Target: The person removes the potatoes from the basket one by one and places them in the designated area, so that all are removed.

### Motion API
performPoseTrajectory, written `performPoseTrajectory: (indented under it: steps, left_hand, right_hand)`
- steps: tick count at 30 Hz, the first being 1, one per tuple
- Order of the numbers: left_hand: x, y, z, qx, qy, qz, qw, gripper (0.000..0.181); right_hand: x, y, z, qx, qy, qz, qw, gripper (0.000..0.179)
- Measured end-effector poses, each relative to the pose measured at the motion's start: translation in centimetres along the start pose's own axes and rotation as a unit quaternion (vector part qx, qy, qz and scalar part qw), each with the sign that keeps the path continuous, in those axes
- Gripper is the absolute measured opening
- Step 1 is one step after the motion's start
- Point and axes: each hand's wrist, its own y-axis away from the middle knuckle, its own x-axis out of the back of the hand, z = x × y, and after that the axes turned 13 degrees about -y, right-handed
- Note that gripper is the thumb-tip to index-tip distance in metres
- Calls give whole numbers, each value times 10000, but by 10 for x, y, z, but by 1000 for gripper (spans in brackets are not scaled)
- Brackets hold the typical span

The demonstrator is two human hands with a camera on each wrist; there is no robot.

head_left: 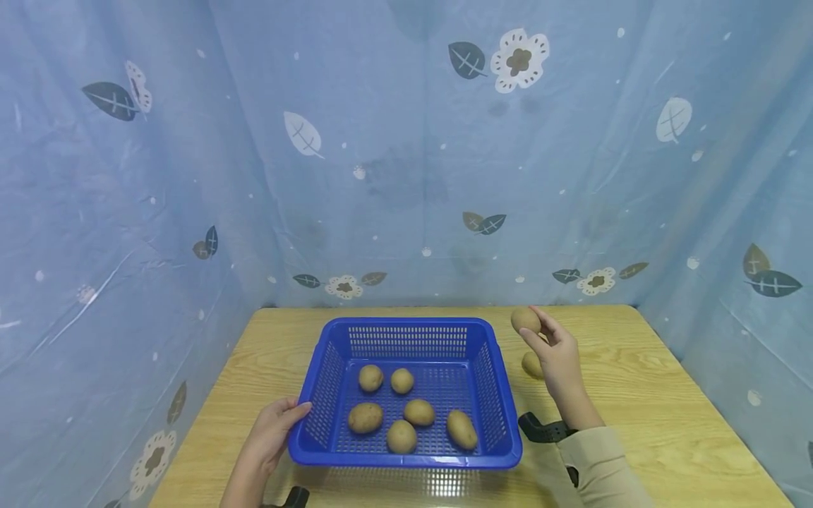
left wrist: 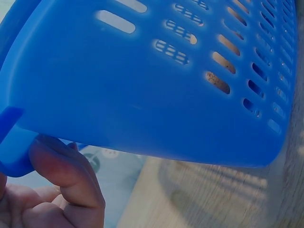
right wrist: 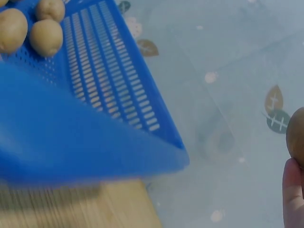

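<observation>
The left hand [head_left: 272, 429] is gripping the left rim of a blue rectangular perforated plastic basket [head_left: 444, 461], where six tan potatoes [head_left: 401, 437] are lying. Toward the right edge of the wood-grained worktop [head_left: 667, 409], the right hand [head_left: 559, 356] is pinching a round tan potato [head_left: 524, 320].

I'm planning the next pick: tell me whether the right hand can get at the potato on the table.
Probably not yet: the right hand is near the table potato but grips another potato, which would likely need releasing first.
</observation>
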Motion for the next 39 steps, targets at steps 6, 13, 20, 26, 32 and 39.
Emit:
performPoseTrajectory:
  steps: [6, 13, 20, 26, 32, 39]
  left_hand:
    - [1, 1, -1, 93, -37, 100, 9999, 33]
    - [2, 1, -3, 18, -12, 45, 10000, 35]
    - [-1, 1, -4, 108, -109, 108, 9998, 30]
    - [-1, 2, -1, 89, -149, 95, 9998, 32]
    - [-1, 0, -2, 15, -108, 104, 9999, 32]
    - [-1, 1, 0, 0, -67, 91, 9999, 31]
  right_hand:
    - [8, -2, 3, 72, -231, -32, 9997, 54]
    - [19, 1, 7, -74, -163, 108, 9998, 56]
    - [32, 10, 18, -367, 40, 336, 9988, 58]
    - [42, 10, 26, -402, -51, 408, 9983, 59]
    - [50, 9, 32, -352, -47, 457, 9983, 59]
    - [57, 9, 42, -403, 203, 597, 9972, 59]
